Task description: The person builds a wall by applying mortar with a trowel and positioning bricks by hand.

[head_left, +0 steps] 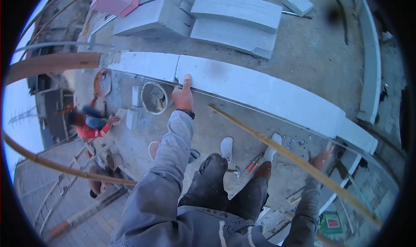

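Note:
A long white block (255, 84) lies in a row along the top of a wall, with a shorter white block (143, 65) butted against its left end and another white block (357, 136) at its right end. My left hand (183, 95) is closed on the long block's near edge close to the left joint; its thumb presses the face and the other fingers are curled below, partly hidden. My right hand (320, 158) is blurred, fingers stretched out and thumb apart, holding nothing, just below the right end. A thin string (242, 100) runs along the blocks' near edge.
A bamboo pole (277, 145) slants between my arms. A bucket (154, 98) stands left of my left hand. Pliers (252, 164) and a hammer (235, 170) lie by my feet. Stacked blocks (234, 24) lie beyond the wall. A person in red (89, 128) crouches at left.

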The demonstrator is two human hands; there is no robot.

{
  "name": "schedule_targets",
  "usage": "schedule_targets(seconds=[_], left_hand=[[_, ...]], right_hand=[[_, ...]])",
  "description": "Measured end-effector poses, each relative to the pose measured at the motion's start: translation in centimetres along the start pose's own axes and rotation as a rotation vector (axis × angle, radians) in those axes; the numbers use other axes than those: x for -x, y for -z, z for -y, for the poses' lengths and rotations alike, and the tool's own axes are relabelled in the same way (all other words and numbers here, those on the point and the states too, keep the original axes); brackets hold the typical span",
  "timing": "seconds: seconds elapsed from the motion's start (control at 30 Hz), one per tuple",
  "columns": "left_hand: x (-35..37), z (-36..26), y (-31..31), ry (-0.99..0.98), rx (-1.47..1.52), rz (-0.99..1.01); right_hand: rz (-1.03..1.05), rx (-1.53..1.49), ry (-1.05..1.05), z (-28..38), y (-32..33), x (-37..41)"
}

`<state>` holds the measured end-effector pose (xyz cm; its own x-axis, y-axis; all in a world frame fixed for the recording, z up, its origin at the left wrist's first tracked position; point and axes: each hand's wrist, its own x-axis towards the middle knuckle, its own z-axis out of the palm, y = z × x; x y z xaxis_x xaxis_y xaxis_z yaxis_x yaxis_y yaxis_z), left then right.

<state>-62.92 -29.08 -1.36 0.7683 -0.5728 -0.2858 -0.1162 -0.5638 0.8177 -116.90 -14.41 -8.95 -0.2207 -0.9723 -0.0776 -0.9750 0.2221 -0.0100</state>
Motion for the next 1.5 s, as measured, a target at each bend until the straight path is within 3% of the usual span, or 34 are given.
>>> schedule_targets(seconds=[0.07,0.1,0.17,0.23,0.27,0.3,0.37,0.4,0.47,0.5,0.57,0.6,0.67,0.73,0.8,0.93,1.0,1.07,1.13,1.27,1.33,1.4,1.43,1.47,1.5], left_hand=[[0.1,-0.4,-0.4,-0.135,-0.097,-0.024],[0.0,0.1,-0.1,-0.144,-0.013,0.056],[-0.4,0.5,1.4,0.066,0.109,0.216],[0.8,0.2,2.9,-0.146,0.256,0.211],[0.5,0.3,4.1,-0.202,0.108,0.156],[0.1,0.4,5.5,-0.262,-0.042,0.092],[-0.3,-0.9,7.9,-0.551,-0.199,0.070],[-0.7,-2.3,8.0,-0.564,-0.185,0.087],[-1.3,-4.5,8.2,-0.883,-0.362,0.135],[-2.1,-5.0,7.7,-0.897,-0.345,0.132],[-4.1,-5.7,5.7,-1.250,-0.759,-0.002],[-4.4,-6.1,5.0,-1.266,-0.747,-0.014],[-4.6,-6.9,3.8,-1.049,-1.098,0.315],[-3.3,-6.8,3.4,-1.075,-1.265,0.264],[-4.9,-4.9,3.2,-1.333,-1.172,0.117],[-3.4,-4.4,3.1,-1.333,-1.093,0.009],[-1.6,-4.7,2.8,-1.107,-1.097,0.079],[-2.5,-4.3,2.9,-1.120,-1.092,0.062],[-3.5,-4.4,3.0,-1.243,-1.017,0.133],[-3.3,-5.4,3.0,-1.252,-1.047,0.220],[-4.0,-5.6,3.3,-1.231,-1.027,0.308],[-4.6,-6.2,3.5,-1.287,-1.125,0.291],[-7.3,-6.7,4.1,-1.343,-1.148,0.322],[-9.7,-6.9,4.3,-1.407,-1.181,0.382],[-8.9,-7.1,3.7,-1.351,-1.139,0.442]], right_hand=[[-0.024,-0.089,-0.031,-2.0,-4.0,7.5],[0.162,-0.096,-0.199,-1.0,-2.8,10.2],[0.410,-0.172,-0.485,2.6,-0.2,14.5],[0.551,-0.270,-0.583,2.2,-0.9,18.7],[0.634,-0.310,-0.576,1.5,-2.1,20.8],[0.588,-0.237,-0.569,2.3,-1.5,22.3],[0.523,-0.167,-0.580,4.7,-0.7,23.8],[0.559,-0.185,-0.591,5.1,-1.2,24.4],[0.581,-0.210,-0.609,5.5,-3.4,25.6],[0.550,-0.242,-0.599,5.5,-5.3,26.0],[0.544,-0.313,-0.618,6.1,-8.0,25.7],[0.526,-0.326,-0.620,5.9,-10.7,26.1],[0.526,-0.357,-0.669,5.1,-17.8,27.1],[0.627,-0.429,-0.712,5.3,-23.7,28.2],[0.762,-0.480,-0.744,5.9,-29.7,29.0],[0.802,-0.384,-0.614,9.1,-40.8,31.0],[0.815,-0.336,-0.582,10.4,-45.3,32.1],[0.823,-0.292,-0.557,11.0,-48.4,32.8],[0.819,-0.264,-0.544,10.9,-49.9,33.7],[0.730,-0.219,-0.506,11.0,-52.8,36.0],[0.840,-0.149,-0.509,10.7,-52.1,36.3],[0.795,-0.213,-0.562,11.1,-51.0,36.0],[0.808,-0.265,-0.535,11.4,-46.2,34.6],[0.729,-0.306,-0.512,11.0,-47.6,35.9],[0.710,-0.333,-0.550,11.1,-43.8,35.2]])
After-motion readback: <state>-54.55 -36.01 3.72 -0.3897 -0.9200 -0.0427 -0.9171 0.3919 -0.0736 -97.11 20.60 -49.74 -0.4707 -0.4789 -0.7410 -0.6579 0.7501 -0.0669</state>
